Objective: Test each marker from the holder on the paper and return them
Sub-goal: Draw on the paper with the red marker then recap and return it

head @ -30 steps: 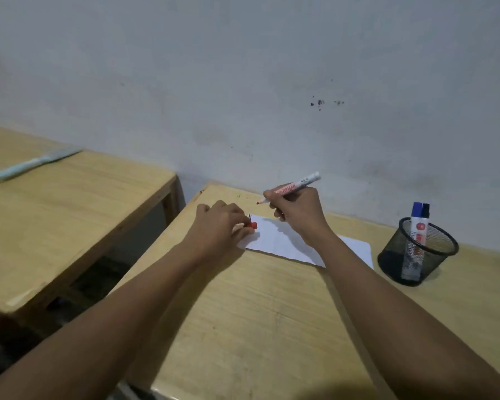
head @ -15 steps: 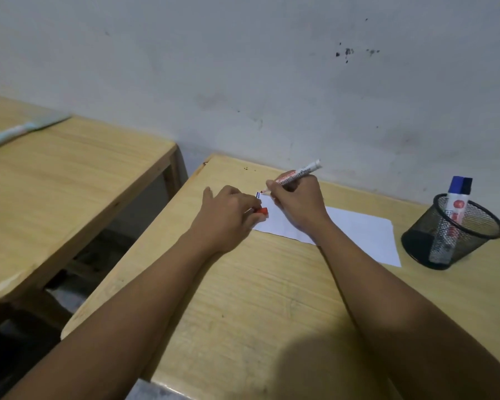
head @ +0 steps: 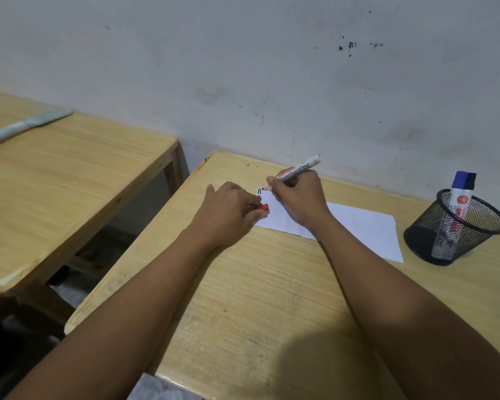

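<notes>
Right hand (head: 299,199): clamped on red marker (head: 296,170), tip now down at far left corner of paper (head: 361,226), lower than a second ago; short blue strokes beside the tip. Left hand (head: 231,210): closed on red cap (head: 61,208), resting on paper's left edge as before. Holder (head: 456,226): on surface (head: 257,298), right of paper, two markers (head: 461,194) upright inside.

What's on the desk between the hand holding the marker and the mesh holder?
In the head view, only the white paper lies between the right hand and the mesh holder.
</notes>
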`<state>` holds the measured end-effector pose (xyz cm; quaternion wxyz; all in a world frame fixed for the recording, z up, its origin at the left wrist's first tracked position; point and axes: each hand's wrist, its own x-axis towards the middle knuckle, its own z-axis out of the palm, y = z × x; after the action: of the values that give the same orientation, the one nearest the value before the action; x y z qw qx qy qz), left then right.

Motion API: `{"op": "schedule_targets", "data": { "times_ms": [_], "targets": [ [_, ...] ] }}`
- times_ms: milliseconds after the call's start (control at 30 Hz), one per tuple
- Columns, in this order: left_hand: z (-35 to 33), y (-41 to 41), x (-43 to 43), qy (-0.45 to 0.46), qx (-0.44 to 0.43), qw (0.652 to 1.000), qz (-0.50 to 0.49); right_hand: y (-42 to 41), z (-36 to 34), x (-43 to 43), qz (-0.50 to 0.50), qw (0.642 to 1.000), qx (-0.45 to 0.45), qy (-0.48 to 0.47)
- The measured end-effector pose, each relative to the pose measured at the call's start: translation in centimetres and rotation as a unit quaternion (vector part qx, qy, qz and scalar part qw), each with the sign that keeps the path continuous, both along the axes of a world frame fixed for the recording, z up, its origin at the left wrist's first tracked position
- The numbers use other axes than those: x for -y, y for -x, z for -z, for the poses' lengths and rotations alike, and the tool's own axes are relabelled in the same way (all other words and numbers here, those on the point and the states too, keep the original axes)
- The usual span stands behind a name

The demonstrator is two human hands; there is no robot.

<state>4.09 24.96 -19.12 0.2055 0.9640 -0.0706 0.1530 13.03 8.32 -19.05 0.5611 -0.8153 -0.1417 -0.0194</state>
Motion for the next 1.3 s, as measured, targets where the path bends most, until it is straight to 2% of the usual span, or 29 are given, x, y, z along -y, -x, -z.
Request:
{"op": "schedule_targets", "data": {
  "times_ms": [533, 700, 867, 1000, 1133, 1300],
  "targets": [
    [0.1, -0.2, 0.0, 0.005, -0.009, 1.000, -0.001, -0.2, -0.1, 0.4, -0.050, 0.996, -0.056, -0.044],
    [-0.2, 0.2, 0.0, -0.002, -0.022, 1.000, 0.001, -0.3, -1.4, 0.9, -0.011, 0.978, -0.108, -0.180],
    [-1.2, 0.9, 0.4, 0.010, -0.039, 0.999, -0.001, 1.0, -5.9, 3.0, 0.017, 0.958, -0.086, -0.275],
    [-2.7, 1.8, 1.3, 0.064, -0.037, 0.997, -0.015, 3.1, -10.1, 6.2, 0.013, 0.969, -0.046, -0.244],
    [-7.1, 2.6, 3.9, 0.101, 0.008, 0.995, -0.018, 6.3, -14.1, 10.1, 0.007, 0.979, -0.004, -0.203],
    [-14.7, 4.0, 9.2, 0.126, 0.091, 0.987, 0.037, 10.9, -18.5, 14.4, 0.022, 0.980, 0.048, -0.190]
  ]
}}
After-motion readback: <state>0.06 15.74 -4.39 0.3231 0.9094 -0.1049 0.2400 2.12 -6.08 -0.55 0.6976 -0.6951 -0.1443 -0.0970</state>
